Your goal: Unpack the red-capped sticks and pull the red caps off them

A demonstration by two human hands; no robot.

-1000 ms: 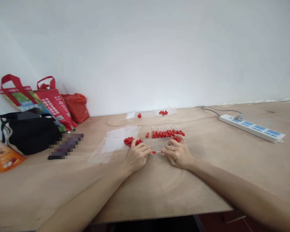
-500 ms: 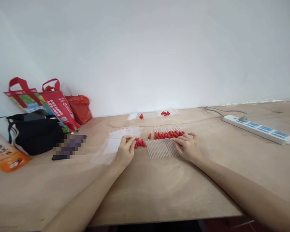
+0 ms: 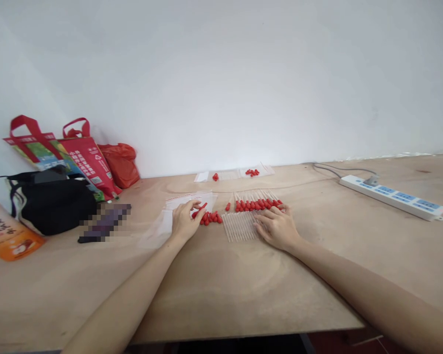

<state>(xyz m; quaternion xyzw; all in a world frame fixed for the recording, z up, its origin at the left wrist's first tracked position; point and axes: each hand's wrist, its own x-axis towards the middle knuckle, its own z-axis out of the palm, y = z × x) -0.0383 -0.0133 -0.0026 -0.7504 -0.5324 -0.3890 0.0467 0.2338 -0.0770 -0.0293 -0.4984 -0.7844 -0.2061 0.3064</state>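
Observation:
My left hand is over the left part of a pile of red rubber dropper bulbs, its thumb and fingers apart with bulbs showing between them. My right hand rests over the right end of a row of thin clear dropper tubes, fingers spread and touching them. Its fingertips hide some of the tubes. Just behind lies a row of droppers, clear tubes with red bulbs on their near ends. A single dropper with a red bulb lies apart to the left of that row.
Clear zip bags lie left of the bulbs, and more bags with red bulbs are by the wall. A power strip lies at the right. A black bag, shopping bags and an orange pouch are at left.
My left hand has shifted left and its thumb and fingers have parted, uncovering more bulbs. My right hand has drawn slightly left and settled lower over the tubes.

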